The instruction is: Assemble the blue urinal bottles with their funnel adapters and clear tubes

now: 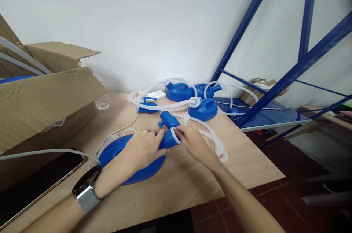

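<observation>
A blue plastic bottle [132, 159] lies on its side on the wooden table [192, 181]. My left hand [141, 148], with a watch on the wrist, grips the bottle near its neck. My right hand [192, 139] pinches a white ring of clear tubing [217, 143] at the bottle's blue spout [168, 130]. The tubing curls away to the right of my right hand.
Several more blue bottles [203, 110] with white hoses [165, 106] lie at the table's far side. An open cardboard box [41, 93] stands at the left, a phone [41, 181] beside it. A blue metal rack [288, 75] rises at the right, beyond the table's edge.
</observation>
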{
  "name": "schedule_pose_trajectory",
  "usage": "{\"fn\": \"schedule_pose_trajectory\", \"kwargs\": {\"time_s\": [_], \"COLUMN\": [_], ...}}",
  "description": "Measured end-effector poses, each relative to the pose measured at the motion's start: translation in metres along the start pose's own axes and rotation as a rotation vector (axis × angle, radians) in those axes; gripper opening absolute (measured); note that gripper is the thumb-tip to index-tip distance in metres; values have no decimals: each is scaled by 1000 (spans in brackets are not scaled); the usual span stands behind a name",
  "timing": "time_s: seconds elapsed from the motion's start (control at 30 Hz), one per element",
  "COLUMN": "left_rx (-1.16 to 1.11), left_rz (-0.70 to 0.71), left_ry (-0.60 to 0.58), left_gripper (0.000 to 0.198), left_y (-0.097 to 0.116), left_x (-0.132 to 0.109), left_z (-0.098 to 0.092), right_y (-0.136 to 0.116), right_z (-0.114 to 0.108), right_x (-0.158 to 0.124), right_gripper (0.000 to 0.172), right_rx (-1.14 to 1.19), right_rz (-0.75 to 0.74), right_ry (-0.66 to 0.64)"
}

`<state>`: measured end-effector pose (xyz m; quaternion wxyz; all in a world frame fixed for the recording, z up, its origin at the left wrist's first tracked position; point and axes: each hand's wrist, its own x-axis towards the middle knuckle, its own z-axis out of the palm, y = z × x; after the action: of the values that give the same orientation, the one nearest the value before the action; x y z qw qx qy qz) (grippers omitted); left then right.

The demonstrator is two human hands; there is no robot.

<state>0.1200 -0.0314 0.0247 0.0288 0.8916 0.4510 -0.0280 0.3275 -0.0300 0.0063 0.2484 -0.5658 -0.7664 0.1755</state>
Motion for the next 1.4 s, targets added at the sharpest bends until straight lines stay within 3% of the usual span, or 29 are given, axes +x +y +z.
{"fn": "schedule_pose_trajectory", "kwargs": {"time_s": [0.17, 0.3, 0.43, 0.6, 0.7, 0.83, 1.07, 1.4], "left_rx": [9, -4, -23, -25, -12, -10, -143, -224], "left_rz": [39, 37, 56, 52, 97, 121, 111, 102], "left_ry": [13, 5, -3, -34, -53, -33, -11, -4], "left_gripper": [54, 53, 55, 57, 54, 51, 41, 38], "left_y": [2, 2, -1, -4, -3, -4, -7, -8], "left_x": [-1, 0, 3, 14, 22, 26, 27, 26], "left_z": [-5, -8, -3, -8, -18, -20, -6, -5], "right_y": [3, 6, 10, 8, 3, 0, 14, 14], "right_z": [6, 5, 0, -16, -21, -9, 30, 31], "right_x": [-10, -11, -6, -1, 3, 12, 27, 29], "right_gripper": [34, 32, 17, 11, 16, 17, 41, 39], "right_rx": [-18, 64, 276, 412, 432, 450, 573, 620], "right_rz": [47, 65, 56, -110, -189, -247, -357, -335], "right_ry": [75, 61, 78, 32, -22, 15, 269, 280]}}
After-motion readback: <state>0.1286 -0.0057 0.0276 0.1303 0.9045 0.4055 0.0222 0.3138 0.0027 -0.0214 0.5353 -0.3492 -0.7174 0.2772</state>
